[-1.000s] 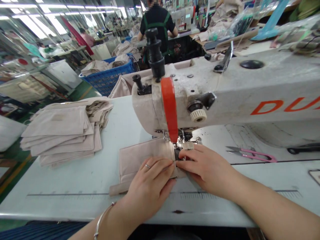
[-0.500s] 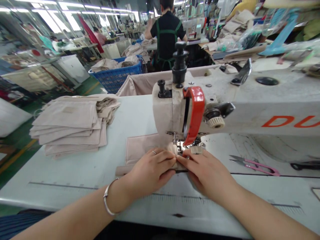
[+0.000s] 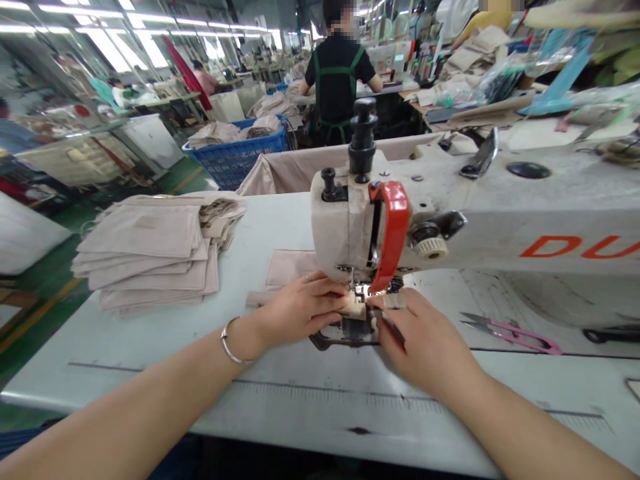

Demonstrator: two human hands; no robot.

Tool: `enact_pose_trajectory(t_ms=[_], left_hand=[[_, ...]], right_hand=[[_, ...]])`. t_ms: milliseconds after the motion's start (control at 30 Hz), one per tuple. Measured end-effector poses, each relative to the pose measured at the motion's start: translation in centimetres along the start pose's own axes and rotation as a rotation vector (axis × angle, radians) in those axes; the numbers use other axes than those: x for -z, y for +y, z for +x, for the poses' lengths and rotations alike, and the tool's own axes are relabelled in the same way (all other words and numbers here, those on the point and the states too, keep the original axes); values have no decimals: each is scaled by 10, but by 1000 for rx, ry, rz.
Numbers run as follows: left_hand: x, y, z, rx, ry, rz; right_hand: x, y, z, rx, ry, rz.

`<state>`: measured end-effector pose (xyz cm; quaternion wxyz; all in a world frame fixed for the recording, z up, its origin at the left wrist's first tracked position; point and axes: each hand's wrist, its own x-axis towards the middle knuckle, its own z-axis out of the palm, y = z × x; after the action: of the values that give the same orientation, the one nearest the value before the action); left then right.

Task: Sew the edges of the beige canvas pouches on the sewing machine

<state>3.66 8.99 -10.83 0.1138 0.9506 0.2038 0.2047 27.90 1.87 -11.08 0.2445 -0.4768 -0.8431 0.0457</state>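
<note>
A beige fabric piece lies partly under the sewing machine's head, with a folded strip along its near edge. My left hand presses its closed fingers on this cloth, just left of the presser foot. Right of the foot, my right hand is curled, its index fingertip close to the cloth's edge. A dark, narrow thing shows between its thumb and fingers; I cannot make out what it is. A pale beige band crosses its index finger.
Stacked beige fabric pieces sit on the table's left. Pink-handled thread snips lie to the right under the machine arm. Beyond the table are a blue basket of cloth and a person in a dark shirt.
The fabric has moved away from me under the machine head. My left hand has followed it forward, uncovering a dark metal plate. My right hand's fingers have drawn slightly apart from the left's.
</note>
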Motion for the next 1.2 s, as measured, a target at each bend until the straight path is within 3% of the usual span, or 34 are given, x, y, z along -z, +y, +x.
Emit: enact_pose_trajectory(t_ms=[133,267,467,733,1200], left_hand=[[4,-4,-3,11,43,-38],[-2,13,-3,109,107,-60],[-16,35,3,205,181,-10],[-19,28,8,170,213,14],[-24,13,20,251,282,32]], right_hand=[[5,5,3,-63,15,-114],[5,8,3,-109,-20,-197],[-6,-2,1,65,12,65],[-16,-1,0,56,33,86],[-18,5,14,57,90,-63]])
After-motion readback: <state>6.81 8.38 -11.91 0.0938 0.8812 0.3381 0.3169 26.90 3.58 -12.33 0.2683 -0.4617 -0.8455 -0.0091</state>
